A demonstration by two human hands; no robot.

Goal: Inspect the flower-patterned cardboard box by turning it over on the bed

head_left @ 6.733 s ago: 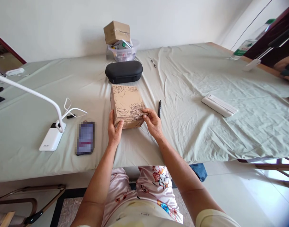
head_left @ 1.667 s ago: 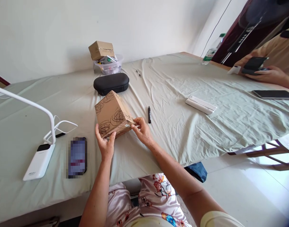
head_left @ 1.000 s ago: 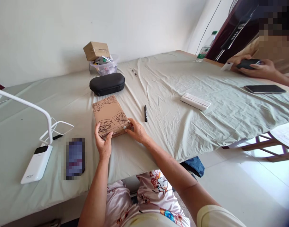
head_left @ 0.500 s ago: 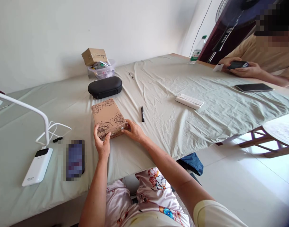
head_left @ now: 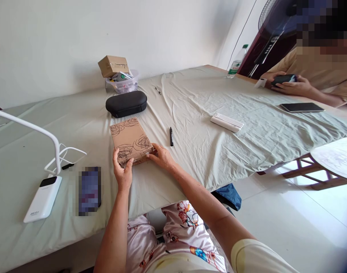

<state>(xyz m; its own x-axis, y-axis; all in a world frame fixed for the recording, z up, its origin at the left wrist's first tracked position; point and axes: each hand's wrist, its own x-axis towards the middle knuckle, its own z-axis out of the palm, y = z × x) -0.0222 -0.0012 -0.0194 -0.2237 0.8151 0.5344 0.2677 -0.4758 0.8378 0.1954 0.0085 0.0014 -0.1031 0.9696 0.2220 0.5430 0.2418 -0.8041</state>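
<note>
Apparently, steadying is the step in hand: left hand and right hand, fingers partly curled, grip the scribbled cardboard box by its near corners, toward the cloth-covered table's front edge. Turning it would call for both grips together.

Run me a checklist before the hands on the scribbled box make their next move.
1. Left hand on the scribbled box: ok, it holds the near left corner.
2. Right hand on the box: ok, it is at the near right corner.
3. One hand free: not ok, both are on the box.
4. Black marker clear of the box: ok, it lies apart on the cloth, to the right.
5. Black case clear of the box: cannot tell, it sits just behind and any gap is hard to judge.
6. Underside of the box: cannot tell, it is hidden.
</note>
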